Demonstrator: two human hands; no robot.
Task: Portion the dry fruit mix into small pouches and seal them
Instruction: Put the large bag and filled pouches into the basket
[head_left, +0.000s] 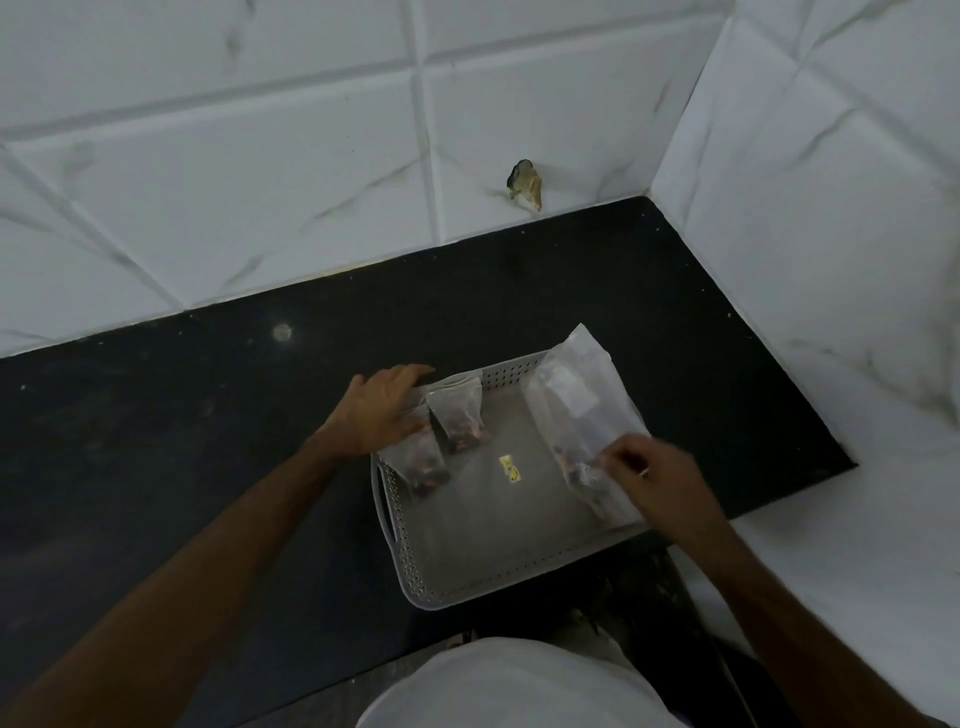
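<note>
1. Grey perforated tray (498, 577) sitting on a black bench (208, 441), in a corner of white marbled wall tiles (260, 182)
2. Two small clear pouches in the tray's far-left corner: first pouch (460, 415) leaning near the far rim, second pouch (423, 465) just nearer and to its left, over the left rim; dark dry fruit mix gathered at the bottom of each
3. Left hand (384, 410) laid over the left rim, palm down, fingers stretched out and close together, touching the upper parts of both pouches; not curled round either
4. Large clear bag (576, 410) lying along the tray's right side, far end poking past the far rim; a little dark fruit mix (576, 473) visible at its near end
5. Right hand (660, 478) at the bag's near end, fingers bent and pinching the plastic; exact fingertip hold blurred
6. Small yellow sticker (509, 467) on the tray floor between the pouches and the bag, apart from both
7. Brownish chipped spot (527, 184) on the far wall just above the bench
8. Pale garment (519, 686) at the bottom edge of the head view
</note>
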